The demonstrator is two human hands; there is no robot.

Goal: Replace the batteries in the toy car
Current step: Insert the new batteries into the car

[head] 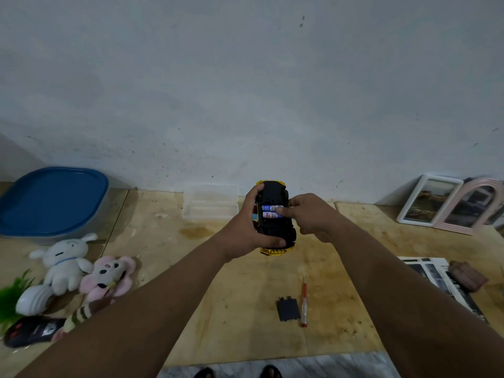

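Observation:
A yellow toy car [273, 195] is held upside down above the wooden table, its black underside facing me. My left hand [246, 227] grips it around the left side and near end. Two blue-and-white batteries [270, 211] lie side by side in the open compartment. My right hand [305, 216] is at the car's right side, one fingertip pressing on the nearer battery. The black battery cover [288, 309] lies on the table near me, with a red-handled screwdriver [304, 301] right beside it.
A clear plastic box with its lid open [210, 203] stands by the wall behind the car. A blue-lidded tub [51, 200] and plush toys [81, 266] sit at the left. Picture frames [447, 203] lean at the right, printed papers [441, 282] below them.

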